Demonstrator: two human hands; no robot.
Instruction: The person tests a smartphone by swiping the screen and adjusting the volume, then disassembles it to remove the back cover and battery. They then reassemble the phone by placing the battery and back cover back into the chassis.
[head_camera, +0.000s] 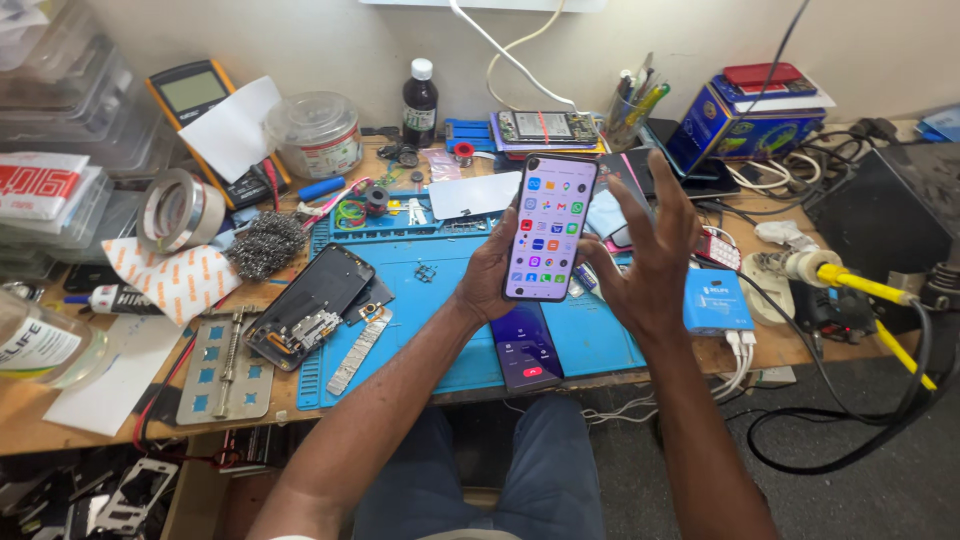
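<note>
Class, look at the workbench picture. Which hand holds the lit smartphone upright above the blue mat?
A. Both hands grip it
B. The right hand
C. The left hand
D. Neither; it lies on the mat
C: the left hand grips the lit smartphone with the app-icon screen by its edge, while the right hand hovers beside it with open fingers, not gripping.

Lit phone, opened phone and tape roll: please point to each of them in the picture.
Lit phone (550, 228), head view, middle of its screen.
Opened phone (306, 306), head view, dark back near its exposed parts.
Tape roll (178, 210), head view, its front ring.
</note>
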